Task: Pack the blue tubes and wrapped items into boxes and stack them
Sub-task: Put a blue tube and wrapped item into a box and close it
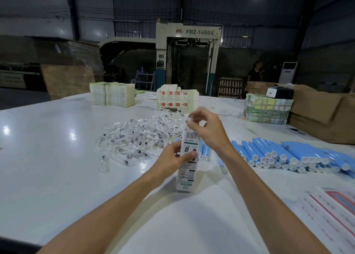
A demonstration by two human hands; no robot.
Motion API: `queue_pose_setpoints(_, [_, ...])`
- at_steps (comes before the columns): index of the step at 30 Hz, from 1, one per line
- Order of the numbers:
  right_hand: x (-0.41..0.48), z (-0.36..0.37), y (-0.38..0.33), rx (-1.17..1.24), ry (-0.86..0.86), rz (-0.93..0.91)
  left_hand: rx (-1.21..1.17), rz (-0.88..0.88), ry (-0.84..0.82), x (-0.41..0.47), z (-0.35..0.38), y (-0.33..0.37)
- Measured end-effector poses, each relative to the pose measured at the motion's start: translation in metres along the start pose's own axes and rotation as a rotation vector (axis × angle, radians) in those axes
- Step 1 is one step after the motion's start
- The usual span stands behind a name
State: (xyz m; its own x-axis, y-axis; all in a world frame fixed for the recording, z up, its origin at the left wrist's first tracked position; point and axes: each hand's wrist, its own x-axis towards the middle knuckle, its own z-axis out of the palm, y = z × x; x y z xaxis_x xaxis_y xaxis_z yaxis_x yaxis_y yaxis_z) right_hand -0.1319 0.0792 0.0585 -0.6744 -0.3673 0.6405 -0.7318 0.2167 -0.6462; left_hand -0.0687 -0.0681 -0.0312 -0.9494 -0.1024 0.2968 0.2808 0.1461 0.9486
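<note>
A narrow white printed box [187, 174] stands upright on the white table [57, 157]. My left hand [173, 157] grips its middle from the left. My right hand [206, 127] pinches the flap at the box's top end. A heap of clear-wrapped small items [138, 136] lies just beyond on the left. A few blue tubes [204, 150] lie right behind the box, and a big pile of blue tubes with white caps [284, 154] lies to the right.
Packed boxes [177, 99] are stacked at the table's far middle, flat carton stacks [112, 94] far left. Bundled packs [268, 108] and brown cartons [322, 115] fill the right. Printed sheets [332, 211] lie near right. A person [255, 72] stands far behind.
</note>
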Motion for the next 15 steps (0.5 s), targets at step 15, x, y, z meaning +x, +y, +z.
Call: queue_pose_setpoints(15, [-0.053, -0.002, 0.045, 0.134, 0.031, 0.118, -0.071, 0.046, -0.021, -0.003, -0.003, -0.005])
